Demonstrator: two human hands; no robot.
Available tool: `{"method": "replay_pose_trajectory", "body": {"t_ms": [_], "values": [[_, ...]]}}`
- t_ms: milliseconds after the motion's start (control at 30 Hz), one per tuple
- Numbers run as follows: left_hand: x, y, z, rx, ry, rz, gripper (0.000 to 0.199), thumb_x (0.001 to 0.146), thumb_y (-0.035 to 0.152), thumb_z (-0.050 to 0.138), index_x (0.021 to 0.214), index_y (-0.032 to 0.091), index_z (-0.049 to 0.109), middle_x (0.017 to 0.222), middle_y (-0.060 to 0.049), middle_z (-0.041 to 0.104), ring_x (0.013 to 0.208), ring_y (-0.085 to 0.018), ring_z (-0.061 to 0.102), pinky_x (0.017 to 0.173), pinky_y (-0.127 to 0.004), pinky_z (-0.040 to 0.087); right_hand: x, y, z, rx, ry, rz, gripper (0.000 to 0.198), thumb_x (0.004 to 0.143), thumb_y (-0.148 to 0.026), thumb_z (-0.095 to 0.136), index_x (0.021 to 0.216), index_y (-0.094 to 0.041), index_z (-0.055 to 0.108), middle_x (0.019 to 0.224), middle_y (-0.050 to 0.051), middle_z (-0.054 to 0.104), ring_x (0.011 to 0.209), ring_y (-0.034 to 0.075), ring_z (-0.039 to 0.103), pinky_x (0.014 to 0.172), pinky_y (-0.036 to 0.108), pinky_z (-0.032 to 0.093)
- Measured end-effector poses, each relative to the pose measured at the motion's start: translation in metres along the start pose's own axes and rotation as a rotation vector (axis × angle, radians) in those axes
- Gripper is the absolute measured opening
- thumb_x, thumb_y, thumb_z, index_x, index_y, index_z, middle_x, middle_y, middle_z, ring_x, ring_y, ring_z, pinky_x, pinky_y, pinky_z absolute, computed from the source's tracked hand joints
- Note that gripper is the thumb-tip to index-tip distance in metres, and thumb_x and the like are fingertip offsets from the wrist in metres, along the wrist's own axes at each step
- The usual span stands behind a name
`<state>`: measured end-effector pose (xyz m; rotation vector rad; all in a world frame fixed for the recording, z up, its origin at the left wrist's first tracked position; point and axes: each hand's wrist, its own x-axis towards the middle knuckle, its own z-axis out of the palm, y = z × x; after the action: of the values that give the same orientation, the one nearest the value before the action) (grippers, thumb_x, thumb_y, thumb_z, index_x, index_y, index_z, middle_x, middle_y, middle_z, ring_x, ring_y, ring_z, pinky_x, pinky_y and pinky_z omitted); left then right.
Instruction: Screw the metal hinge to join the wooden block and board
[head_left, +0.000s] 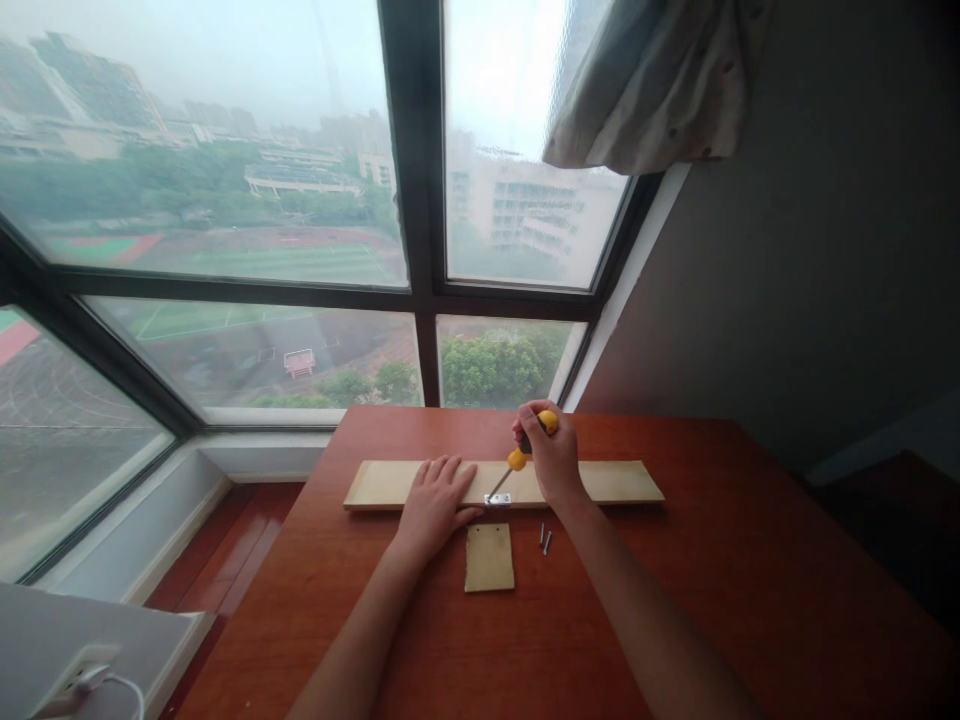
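A long pale wooden board (622, 482) lies across the red-brown table (750, 580). My left hand (436, 497) presses flat on the board, fingers spread. My right hand (551, 455) grips a yellow-handled screwdriver (517, 458), its tip slanting down to a small metal hinge (498, 499) at the board's near edge. A small square wooden piece (489, 557) lies just below the hinge. Two loose screws (545, 541) rest on the table to the right of that piece.
A large window (420, 200) rises behind the table, with a curtain (652, 90) bunched at the upper right. A grey wall (825, 250) stands on the right. A wall socket with a white plug (79, 680) sits at the lower left.
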<state>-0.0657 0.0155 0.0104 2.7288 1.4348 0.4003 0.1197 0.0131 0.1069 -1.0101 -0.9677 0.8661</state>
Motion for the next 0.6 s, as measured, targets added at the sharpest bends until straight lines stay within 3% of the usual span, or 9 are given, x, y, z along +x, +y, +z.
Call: {"method": "replay_pose_trajectory", "body": {"t_ms": [367, 600], "values": [[-0.001, 0.002, -0.003, -0.018, -0.009, -0.008, 0.059, 0.081, 0.048, 0.062, 0.133, 0.027, 0.047, 0.14, -0.011, 0.048, 0.129, -0.03, 0.04, 0.11, -0.047, 0.025, 0.004, 0.0, 0.008, -0.012, -0.034, -0.016, 0.028, 0.08, -0.048, 0.065, 0.08, -0.021, 0.055, 0.066, -0.002, 0.062, 0.055, 0.01, 0.054, 0.052, 0.023, 0.047], [-0.001, 0.001, 0.001, -0.007, -0.003, -0.007, 0.06, 0.08, 0.049, 0.063, 0.133, 0.025, 0.048, 0.141, -0.012, 0.048, 0.13, -0.031, 0.039, 0.11, -0.047, 0.025, 0.018, 0.011, 0.004, 0.053, 0.063, 0.015, 0.03, 0.078, -0.048, 0.066, 0.08, -0.02, 0.054, 0.065, -0.003, 0.059, 0.055, 0.009, 0.053, 0.052, 0.021, 0.045]]}}
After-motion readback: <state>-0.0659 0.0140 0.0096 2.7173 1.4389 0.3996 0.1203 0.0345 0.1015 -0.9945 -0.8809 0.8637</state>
